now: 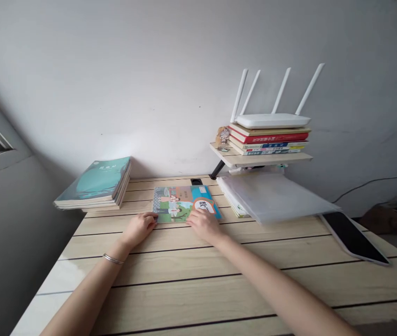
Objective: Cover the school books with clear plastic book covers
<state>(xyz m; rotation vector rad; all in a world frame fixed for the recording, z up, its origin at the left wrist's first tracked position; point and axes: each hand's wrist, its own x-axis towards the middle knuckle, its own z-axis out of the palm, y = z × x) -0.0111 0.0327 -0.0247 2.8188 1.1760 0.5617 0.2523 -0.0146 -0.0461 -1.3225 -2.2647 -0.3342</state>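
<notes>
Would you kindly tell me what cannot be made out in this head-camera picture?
All in the head view:
- Picture book: near edge hidden by the left hand and right hand.
- Teal book: title too small and blurred.
- Book spines under the router: lettering too small.
- Papers: mostly hidden by the plastic folder.
- Table: near edge cut off by the picture's bottom edge.

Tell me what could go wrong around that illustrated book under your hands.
The stack of books on the left seems to overhang the table's edge, so a careless nudge could topple it. Moving the illustrated book with the left hand and right hand might also snag the translucent plastic folder lying close by.
</notes>
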